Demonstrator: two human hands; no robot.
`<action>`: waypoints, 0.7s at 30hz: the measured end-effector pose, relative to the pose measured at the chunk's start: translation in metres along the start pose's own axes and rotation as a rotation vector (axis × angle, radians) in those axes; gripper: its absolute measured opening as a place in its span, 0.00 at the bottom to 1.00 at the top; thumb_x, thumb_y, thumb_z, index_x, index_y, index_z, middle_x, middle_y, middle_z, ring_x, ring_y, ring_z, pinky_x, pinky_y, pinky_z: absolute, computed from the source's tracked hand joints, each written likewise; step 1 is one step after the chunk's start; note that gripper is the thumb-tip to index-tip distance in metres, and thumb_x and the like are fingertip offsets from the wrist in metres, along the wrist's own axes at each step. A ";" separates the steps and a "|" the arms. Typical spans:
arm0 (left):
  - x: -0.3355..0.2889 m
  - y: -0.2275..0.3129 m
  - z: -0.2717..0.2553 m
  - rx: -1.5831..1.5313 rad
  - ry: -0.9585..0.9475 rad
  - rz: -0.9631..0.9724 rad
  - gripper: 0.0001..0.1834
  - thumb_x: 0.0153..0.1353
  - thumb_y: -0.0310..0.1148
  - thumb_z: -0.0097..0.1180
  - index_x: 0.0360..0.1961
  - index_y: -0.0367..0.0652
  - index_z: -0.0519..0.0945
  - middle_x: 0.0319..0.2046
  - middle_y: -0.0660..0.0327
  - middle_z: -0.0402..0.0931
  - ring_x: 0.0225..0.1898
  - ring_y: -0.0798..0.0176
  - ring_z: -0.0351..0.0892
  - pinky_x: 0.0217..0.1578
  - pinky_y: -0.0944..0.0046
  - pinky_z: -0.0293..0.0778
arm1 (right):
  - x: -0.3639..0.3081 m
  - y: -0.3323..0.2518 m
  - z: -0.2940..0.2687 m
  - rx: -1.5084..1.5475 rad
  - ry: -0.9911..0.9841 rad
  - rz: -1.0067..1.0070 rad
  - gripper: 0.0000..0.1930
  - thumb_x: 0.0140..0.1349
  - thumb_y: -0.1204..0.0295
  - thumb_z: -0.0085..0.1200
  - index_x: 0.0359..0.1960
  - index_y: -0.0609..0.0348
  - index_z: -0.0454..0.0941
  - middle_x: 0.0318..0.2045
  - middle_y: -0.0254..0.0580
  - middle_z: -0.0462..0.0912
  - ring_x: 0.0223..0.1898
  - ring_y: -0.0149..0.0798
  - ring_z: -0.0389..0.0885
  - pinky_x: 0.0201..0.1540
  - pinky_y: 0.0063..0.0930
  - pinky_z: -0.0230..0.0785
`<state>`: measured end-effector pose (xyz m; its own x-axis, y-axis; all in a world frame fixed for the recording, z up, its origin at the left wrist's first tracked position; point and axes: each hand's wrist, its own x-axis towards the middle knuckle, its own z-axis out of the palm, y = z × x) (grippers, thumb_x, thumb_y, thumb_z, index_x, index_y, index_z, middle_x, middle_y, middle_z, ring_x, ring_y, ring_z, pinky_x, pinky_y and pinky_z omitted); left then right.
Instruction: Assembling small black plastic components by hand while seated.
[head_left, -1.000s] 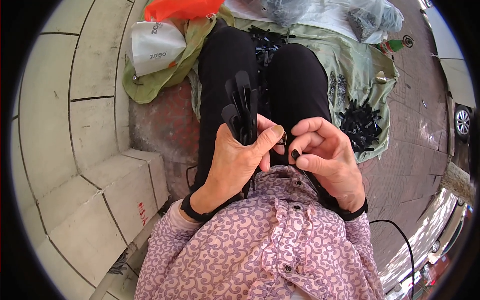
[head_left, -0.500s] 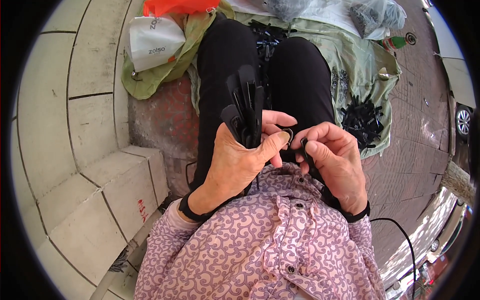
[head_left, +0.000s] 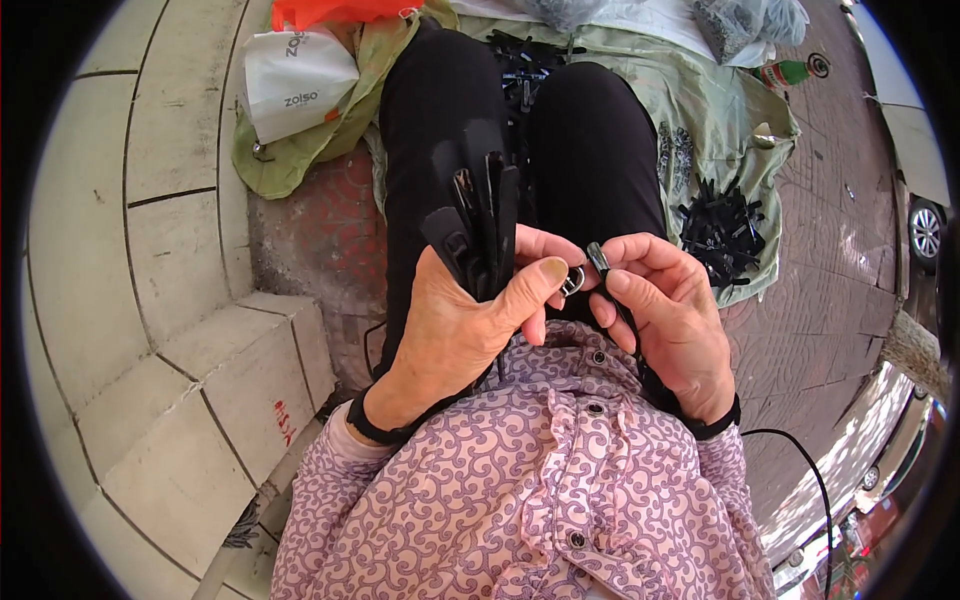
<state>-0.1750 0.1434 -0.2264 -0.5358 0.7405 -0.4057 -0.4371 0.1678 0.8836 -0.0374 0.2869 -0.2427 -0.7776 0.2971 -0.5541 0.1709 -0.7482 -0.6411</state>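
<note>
My left hand (head_left: 450, 320) is closed around a bundle of black straps (head_left: 480, 225) that stands up over my lap. Between its thumb and fingertips it also pinches a small, shiny metal buckle (head_left: 572, 281). My right hand (head_left: 675, 310) grips one black strap (head_left: 597, 258) between thumb and forefinger, its glossy end pointing up beside the buckle. Strap end and buckle are very close; whether they touch I cannot tell. The lower part of that strap runs down past my right fingers.
A pile of black straps (head_left: 722, 232) and small metal pieces (head_left: 680, 155) lie on a green cloth (head_left: 725, 130) to the right. More black pieces (head_left: 525, 75) sit beyond my knees. Plastic bags (head_left: 735, 30) and a green bottle (head_left: 785, 73) are farther off; a white bag (head_left: 300, 80) and tiled step (head_left: 250, 410) are left.
The strap end in my right hand has come up and left, closer to the buckle. The buckle has turned in my left fingertips and shows more of its frame.
</note>
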 end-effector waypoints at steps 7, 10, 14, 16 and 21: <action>0.001 0.005 0.001 0.064 -0.021 -0.012 0.10 0.65 0.30 0.59 0.41 0.31 0.81 0.26 0.59 0.79 0.18 0.75 0.73 0.19 0.77 0.68 | -0.001 -0.004 0.001 0.111 -0.104 0.097 0.06 0.68 0.77 0.53 0.44 0.65 0.77 0.31 0.47 0.83 0.21 0.28 0.77 0.17 0.15 0.63; 0.003 0.008 -0.001 0.046 -0.063 -0.035 0.09 0.64 0.29 0.60 0.39 0.32 0.81 0.25 0.60 0.78 0.18 0.75 0.72 0.20 0.77 0.68 | 0.001 -0.001 0.005 0.098 -0.087 0.105 0.05 0.68 0.76 0.54 0.41 0.65 0.78 0.29 0.45 0.83 0.19 0.27 0.75 0.17 0.15 0.62; 0.006 0.008 -0.005 0.036 -0.108 -0.119 0.08 0.62 0.28 0.62 0.38 0.33 0.81 0.26 0.60 0.79 0.18 0.75 0.73 0.20 0.76 0.69 | 0.004 -0.004 0.007 0.076 -0.077 0.114 0.04 0.66 0.76 0.57 0.38 0.65 0.79 0.25 0.42 0.82 0.18 0.24 0.73 0.16 0.14 0.60; 0.006 0.006 -0.005 0.009 -0.096 -0.115 0.07 0.62 0.27 0.63 0.38 0.33 0.81 0.26 0.61 0.80 0.19 0.75 0.75 0.20 0.76 0.70 | 0.004 -0.005 0.009 0.077 -0.058 0.124 0.04 0.65 0.76 0.58 0.37 0.65 0.79 0.25 0.41 0.82 0.17 0.23 0.73 0.16 0.14 0.59; 0.000 -0.008 -0.006 0.111 -0.161 0.118 0.15 0.58 0.26 0.67 0.44 0.32 0.78 0.32 0.59 0.78 0.25 0.75 0.75 0.24 0.76 0.71 | 0.005 -0.002 0.016 0.071 0.017 0.123 0.03 0.64 0.77 0.58 0.34 0.64 0.79 0.24 0.38 0.82 0.16 0.21 0.71 0.16 0.13 0.58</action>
<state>-0.1762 0.1385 -0.2349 -0.4521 0.8522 -0.2633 -0.2910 0.1381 0.9467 -0.0519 0.2806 -0.2356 -0.7431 0.2096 -0.6355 0.2212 -0.8194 -0.5289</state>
